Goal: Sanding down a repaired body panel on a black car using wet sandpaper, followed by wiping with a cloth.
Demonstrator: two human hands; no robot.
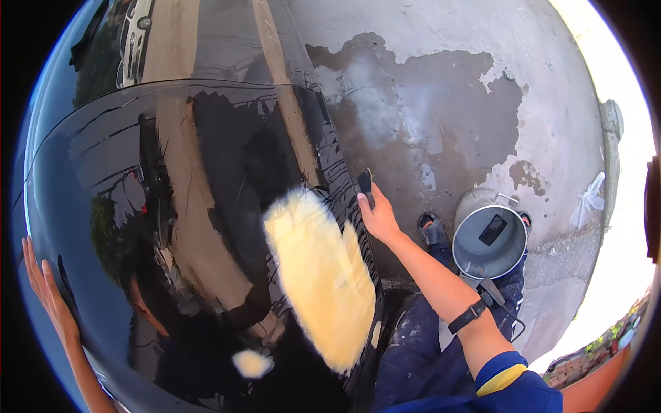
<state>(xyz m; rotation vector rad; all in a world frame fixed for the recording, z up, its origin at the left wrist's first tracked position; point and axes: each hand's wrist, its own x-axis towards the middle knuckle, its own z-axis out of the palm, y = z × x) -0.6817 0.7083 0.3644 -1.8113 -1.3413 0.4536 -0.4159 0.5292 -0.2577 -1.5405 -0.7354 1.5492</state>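
Note:
A glossy black car body panel (pixel 227 138) fills the left half of the view. It carries a large pale yellow filler patch (pixel 320 282) and a smaller yellow spot (pixel 253 363). My left hand (pixel 50 292) lies flat against the car's far left side, fingers stretched out, holding nothing. Beyond the panel's right edge, my right hand (pixel 379 213) is closed around a small dark flat tool (pixel 365 181); its exact kind is hard to make out. The tool is apart from the yellow patch.
A grey metal pot (pixel 463 206) with a side handle stands by my feet, a black rectangular object (pixel 493 230) inside it. One dark sandal (pixel 432 233) shows beside it. The concrete has a wet patch (pixel 454 103). A crumpled whitish thing (pixel 589 199) lies at right.

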